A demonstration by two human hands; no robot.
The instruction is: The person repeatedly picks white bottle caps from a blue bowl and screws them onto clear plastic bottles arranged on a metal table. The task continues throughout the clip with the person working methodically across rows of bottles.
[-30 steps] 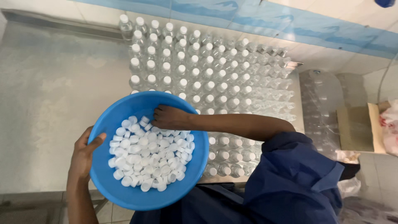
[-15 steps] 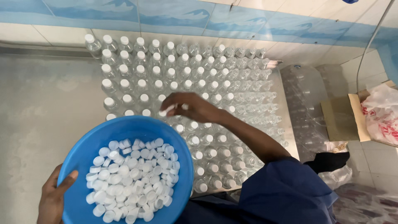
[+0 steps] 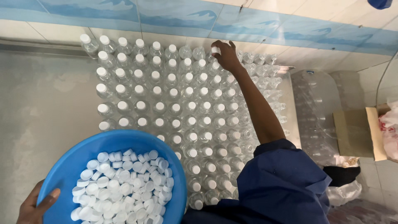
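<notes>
While my right hand (image 3: 226, 56) reaches to the far row by the tiled wall (image 3: 178, 16), its fingers pinch a white cap (image 3: 215, 50) over a bottle there; my left hand (image 3: 35, 207) grips the rim of the blue basin (image 3: 83, 151), which holds many loose caps (image 3: 120, 186); most of the clear bottles (image 3: 174, 108) on the worktop (image 3: 41, 108) already wear caps; those along the right edge (image 3: 265, 79) look bare, so I judge the capping well advanced but unfinished.

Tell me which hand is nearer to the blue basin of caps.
Left. The left hand grips the rim of the blue basin. The right hand is stretched far across the bottles, holding a white cap near the wall.
</notes>
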